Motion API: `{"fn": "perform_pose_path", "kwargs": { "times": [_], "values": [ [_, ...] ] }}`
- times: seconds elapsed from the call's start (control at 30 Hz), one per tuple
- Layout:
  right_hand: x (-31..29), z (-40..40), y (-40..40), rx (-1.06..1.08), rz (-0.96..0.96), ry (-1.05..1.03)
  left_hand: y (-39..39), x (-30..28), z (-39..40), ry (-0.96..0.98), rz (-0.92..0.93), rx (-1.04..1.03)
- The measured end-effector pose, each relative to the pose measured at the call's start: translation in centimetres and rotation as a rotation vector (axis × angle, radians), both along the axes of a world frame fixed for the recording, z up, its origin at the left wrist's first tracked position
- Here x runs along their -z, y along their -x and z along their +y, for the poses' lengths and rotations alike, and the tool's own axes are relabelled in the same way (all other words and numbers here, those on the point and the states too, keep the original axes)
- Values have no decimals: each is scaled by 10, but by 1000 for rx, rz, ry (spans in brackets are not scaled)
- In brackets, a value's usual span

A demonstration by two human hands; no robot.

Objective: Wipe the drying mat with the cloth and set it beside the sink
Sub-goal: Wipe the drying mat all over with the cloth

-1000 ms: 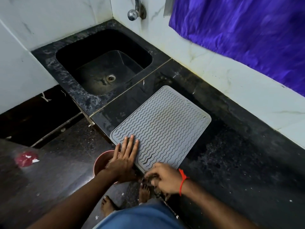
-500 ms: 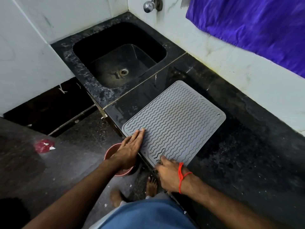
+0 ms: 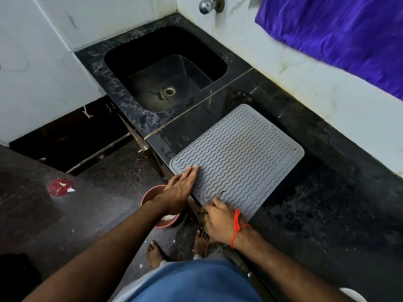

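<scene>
Left hand (image 3: 177, 190) flat on drying mat (image 3: 237, 158) | right hand (image 3: 220, 223) grip unclear | your mat overhangs table (image 3: 327, 214) edge, may slip.

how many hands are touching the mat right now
2. The left hand lies flat on the mat at its near left corner; the right hand is at its near edge.

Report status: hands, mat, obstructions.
Left hand flat on drying mat. Right hand at its near edge, grip unclear. Mat beside sink. No cloth visible.
</scene>
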State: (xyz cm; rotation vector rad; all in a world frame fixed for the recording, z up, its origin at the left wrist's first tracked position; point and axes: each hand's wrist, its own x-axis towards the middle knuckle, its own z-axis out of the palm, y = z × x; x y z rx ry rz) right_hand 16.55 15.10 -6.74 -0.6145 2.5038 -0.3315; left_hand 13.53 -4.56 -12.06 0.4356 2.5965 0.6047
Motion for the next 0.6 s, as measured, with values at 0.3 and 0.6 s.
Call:
{"fn": "perform_pose_path", "kwargs": {
  "times": [0.3, 0.6],
  "values": [
    [-38, 68, 21, 319, -430, 234, 2, -4, 1, -79, -69, -34],
    [-18, 34, 59, 136, 280, 57, 2, -4, 1, -97, -102, -51]
  ]
}}
